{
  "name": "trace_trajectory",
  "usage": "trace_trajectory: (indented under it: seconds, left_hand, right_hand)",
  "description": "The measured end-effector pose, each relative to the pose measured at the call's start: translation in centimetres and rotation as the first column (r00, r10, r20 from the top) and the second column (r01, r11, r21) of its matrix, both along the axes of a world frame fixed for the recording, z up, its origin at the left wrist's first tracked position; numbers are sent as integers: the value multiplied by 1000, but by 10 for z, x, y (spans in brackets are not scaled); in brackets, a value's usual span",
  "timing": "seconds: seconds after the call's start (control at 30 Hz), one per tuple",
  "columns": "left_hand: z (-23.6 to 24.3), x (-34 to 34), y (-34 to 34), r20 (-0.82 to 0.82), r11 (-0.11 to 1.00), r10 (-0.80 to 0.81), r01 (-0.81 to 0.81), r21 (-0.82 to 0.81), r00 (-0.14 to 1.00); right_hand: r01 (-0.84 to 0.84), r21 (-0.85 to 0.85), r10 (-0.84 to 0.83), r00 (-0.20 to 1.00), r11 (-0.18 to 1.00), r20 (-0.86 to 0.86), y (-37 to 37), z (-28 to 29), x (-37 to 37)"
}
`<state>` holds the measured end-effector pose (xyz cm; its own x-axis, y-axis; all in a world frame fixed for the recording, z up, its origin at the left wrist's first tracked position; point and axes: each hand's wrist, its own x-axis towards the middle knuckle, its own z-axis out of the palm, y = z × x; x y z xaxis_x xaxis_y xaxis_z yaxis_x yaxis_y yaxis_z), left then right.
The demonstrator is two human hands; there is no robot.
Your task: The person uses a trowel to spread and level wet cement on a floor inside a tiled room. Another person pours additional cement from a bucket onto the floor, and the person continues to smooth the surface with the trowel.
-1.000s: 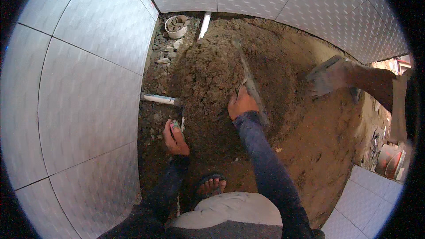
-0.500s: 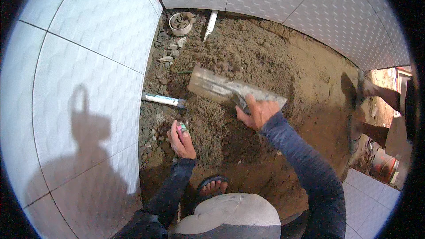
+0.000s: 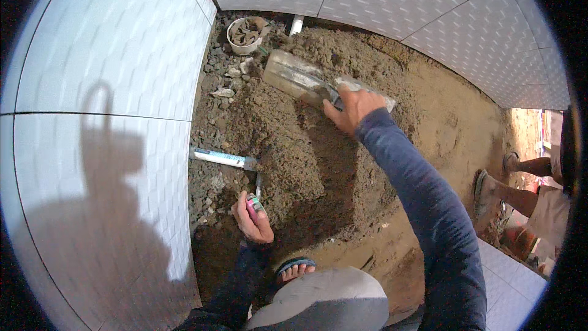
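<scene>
Steel float [image 3: 306, 79] lying flat, pointing upper-left

No packages, labels, signs, screens visible anywhere in head view.

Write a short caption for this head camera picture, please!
Right hand presses a long float on damp sand; left hand grips a small tool.

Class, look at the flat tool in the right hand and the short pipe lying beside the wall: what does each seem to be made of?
Flat tool: likely metal, a dull grey blade smeared with mortar. Pipe: probably plastic, smooth, white and evenly round.
</scene>
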<state>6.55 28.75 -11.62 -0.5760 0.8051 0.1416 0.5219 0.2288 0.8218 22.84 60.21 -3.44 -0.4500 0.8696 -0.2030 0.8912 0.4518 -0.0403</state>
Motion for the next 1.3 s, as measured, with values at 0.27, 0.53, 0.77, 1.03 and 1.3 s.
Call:
trace_trajectory:
  seconds: [0.27, 0.53, 0.77, 1.03, 1.3]
  left_hand:
    - [-3, 5, 1, 0, 998, 43, -43, 35, 999]
    - [-4, 11, 2, -29, 995, 85, -83, 52, 996]
    - [-3, 10, 2, -34, 995, 92, -90, 50, 995]
    - [-2, 8, -3, -33, 991, 106, -103, 79, 994]
    - [-4, 16, -1, -79, 992, 95, -88, 91, 992]
  right_hand:
    - [172, -33, -172, 985, 985, -21, 11, 16, 21]
    - [559, -320, -640, 715, 765, -280, -1, -13, 67]
    - [594, -390, -707, 529, 704, -469, 11, -69, -30]
    - [206, -422, -325, 917, 883, -233, 18, -15, -17]
    - [280, -129, -298, 943, 951, -148, 36, 7, -29]
